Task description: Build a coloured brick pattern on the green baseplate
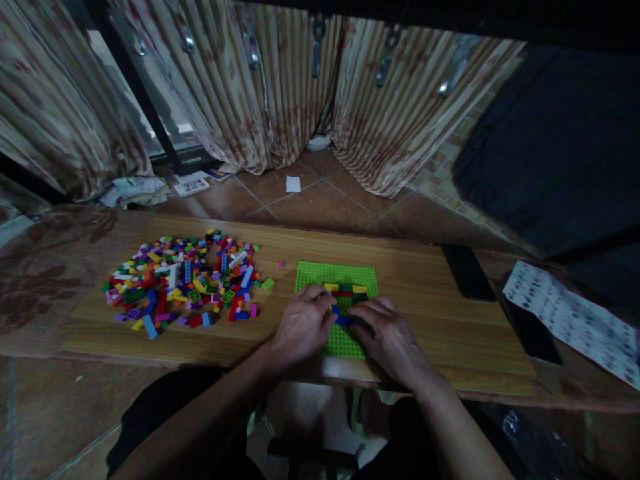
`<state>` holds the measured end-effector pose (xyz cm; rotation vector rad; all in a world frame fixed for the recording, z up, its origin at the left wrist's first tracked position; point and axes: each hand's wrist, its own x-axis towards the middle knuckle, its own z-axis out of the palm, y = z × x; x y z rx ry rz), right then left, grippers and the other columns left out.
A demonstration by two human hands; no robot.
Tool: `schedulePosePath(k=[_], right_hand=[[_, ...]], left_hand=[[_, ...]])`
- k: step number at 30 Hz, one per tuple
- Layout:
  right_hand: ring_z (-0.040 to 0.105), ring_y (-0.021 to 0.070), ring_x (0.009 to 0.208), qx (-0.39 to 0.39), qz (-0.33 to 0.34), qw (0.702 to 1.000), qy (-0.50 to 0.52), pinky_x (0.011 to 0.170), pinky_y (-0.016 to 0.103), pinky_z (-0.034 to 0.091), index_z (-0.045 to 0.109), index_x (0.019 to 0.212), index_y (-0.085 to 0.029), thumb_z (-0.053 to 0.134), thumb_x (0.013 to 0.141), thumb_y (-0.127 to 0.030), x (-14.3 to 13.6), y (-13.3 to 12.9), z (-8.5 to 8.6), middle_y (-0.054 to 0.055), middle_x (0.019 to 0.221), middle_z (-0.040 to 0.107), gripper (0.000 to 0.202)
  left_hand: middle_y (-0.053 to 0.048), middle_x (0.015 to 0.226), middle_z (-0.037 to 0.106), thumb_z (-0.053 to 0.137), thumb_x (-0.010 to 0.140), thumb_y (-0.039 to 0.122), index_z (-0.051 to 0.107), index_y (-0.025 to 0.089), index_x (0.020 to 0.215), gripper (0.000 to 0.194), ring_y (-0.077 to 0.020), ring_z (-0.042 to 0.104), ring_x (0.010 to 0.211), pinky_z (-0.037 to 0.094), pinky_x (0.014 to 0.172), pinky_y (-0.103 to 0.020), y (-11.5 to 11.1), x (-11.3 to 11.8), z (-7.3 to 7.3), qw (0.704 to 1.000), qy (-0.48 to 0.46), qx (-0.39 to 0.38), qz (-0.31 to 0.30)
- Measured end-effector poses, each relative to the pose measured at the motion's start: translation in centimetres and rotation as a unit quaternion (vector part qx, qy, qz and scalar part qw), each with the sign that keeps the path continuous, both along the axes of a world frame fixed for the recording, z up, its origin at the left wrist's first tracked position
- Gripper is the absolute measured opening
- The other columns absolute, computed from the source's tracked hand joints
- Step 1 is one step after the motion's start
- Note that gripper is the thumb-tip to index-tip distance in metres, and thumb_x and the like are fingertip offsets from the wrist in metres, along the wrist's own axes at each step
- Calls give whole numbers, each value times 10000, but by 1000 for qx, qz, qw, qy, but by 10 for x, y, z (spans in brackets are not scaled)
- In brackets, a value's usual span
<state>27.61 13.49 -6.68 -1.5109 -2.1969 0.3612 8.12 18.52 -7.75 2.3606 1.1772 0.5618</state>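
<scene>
A green baseplate (345,347) lies in front of me on the board. Low rows of bricks stand on it, with yellow, dark green and red bricks (345,290) along the far side. Toward the near side sits a blue brick (344,321), between my two hands. My left hand (303,323) curls over the left part of the plate, its fingertips closed beside the blue brick; what they grip is hidden. From the other side, my right hand (393,337) has its fingers closed at the blue brick's right end.
A wide heap of loose coloured bricks (185,280) covers the left of the wooden board (425,353). One small pink brick (281,264) lies apart. A black phone (467,272) rests at the right, near another dark flat object (535,333) and a printed sheet (575,313).
</scene>
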Motion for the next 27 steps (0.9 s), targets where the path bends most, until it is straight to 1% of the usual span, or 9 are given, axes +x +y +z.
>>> schedulePosePath(k=[5,8,14,17,27], right_hand=[[579,237,933,24,-71,997,21,824,399,484,671,997,-222,609,871,-237,29,0,-2,50,931,690,141],[589,237,932,19,-93,995,25,824,399,487,681,977,-227,604,866,-245,38,-1,-5,51,939,693,137],[595,227,916,-3,-102,995,23,815,382,488,689,951,-219,573,874,-238,34,-1,-8,51,918,695,141],[599,222,917,-7,-102,994,29,810,375,489,692,957,-226,566,874,-236,33,-1,-8,47,923,696,151],[594,215,917,-23,-94,995,28,823,368,480,690,984,-225,564,889,-219,29,-2,-6,43,927,689,158]], left_hand=[[-52,1088,606,619,828,224,664,208,1041,218,-219,553,1039,460,957,-381,-1,-1,-2,999,-9,21,-31],[-52,1112,606,653,802,237,673,211,1032,232,-230,544,1046,448,948,-398,-4,3,-6,998,3,32,-48],[-64,1116,604,665,814,296,688,218,1024,226,-258,527,1046,406,925,-450,-8,15,-9,996,53,54,-50],[-61,1083,611,651,835,321,698,216,983,188,-252,527,1024,397,904,-442,-7,17,-10,995,59,63,-47],[-47,1031,620,640,843,302,701,216,938,142,-232,531,976,371,880,-426,-6,17,-11,994,61,77,-46]])
